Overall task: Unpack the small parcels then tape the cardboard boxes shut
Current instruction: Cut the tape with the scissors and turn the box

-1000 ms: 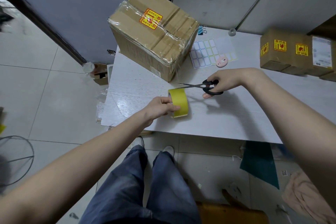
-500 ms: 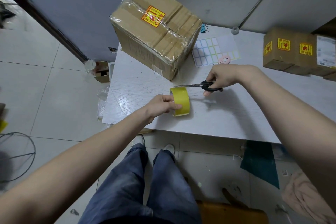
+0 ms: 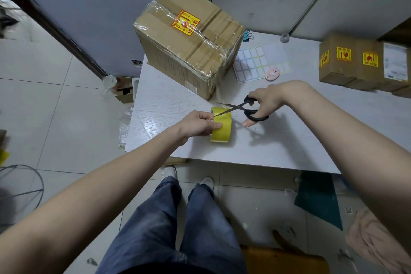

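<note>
Yellow tape roll [image 3: 222,128], upright on white table [image 3: 289,140], grasped by left hand [image 3: 198,123]; right hand [image 3: 265,101], at 2 o'clock, grasps open black-handled scissors [image 3: 241,108], tips at roll's top.

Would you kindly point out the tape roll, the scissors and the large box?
tape roll [image 3: 222,133], head view, yellow outer face.
scissors [image 3: 255,114], head view, lower black handle loop.
large box [image 3: 178,51], head view, wrapped top face.

On the surface [image 3: 289,144], the large box [image 3: 189,51] stood at the back left. The tape roll [image 3: 222,129] lay before it, scissors [image 3: 242,108] just right. The label sheet [image 3: 262,62] lay right of the box, small boxes [image 3: 360,64] far right.
</note>
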`<state>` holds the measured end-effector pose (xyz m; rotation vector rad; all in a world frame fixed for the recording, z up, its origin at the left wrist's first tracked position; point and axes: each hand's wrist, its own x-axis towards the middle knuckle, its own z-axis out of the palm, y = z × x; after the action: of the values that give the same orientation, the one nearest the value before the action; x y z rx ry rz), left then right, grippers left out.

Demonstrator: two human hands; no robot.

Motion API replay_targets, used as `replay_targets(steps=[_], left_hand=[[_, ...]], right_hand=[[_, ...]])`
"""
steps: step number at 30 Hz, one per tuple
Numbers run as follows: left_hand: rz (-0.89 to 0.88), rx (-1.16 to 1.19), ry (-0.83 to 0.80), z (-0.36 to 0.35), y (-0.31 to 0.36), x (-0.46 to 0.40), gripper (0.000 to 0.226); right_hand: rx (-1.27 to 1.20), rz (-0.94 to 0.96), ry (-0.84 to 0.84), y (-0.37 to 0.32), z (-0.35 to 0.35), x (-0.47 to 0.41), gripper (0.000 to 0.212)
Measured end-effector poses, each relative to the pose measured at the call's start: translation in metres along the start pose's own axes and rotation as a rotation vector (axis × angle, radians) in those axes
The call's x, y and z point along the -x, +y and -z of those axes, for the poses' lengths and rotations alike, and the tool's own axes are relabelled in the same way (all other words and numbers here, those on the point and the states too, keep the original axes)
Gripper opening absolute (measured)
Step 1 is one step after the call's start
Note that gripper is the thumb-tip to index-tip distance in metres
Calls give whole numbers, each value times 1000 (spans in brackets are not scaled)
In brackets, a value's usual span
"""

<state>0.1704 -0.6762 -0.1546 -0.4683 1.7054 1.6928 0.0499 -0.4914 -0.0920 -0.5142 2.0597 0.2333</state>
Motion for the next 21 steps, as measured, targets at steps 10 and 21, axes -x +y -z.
replay_targets(steps=[10,21], left_hand=[[-8,-21,30,-1,-8,11,33],[8,-31,-23,-13,-2,3,21]], right_hand=[[-113,-154,-112,35,-3,10,67],[-1156,-98,144,21,-76,-6,32]])
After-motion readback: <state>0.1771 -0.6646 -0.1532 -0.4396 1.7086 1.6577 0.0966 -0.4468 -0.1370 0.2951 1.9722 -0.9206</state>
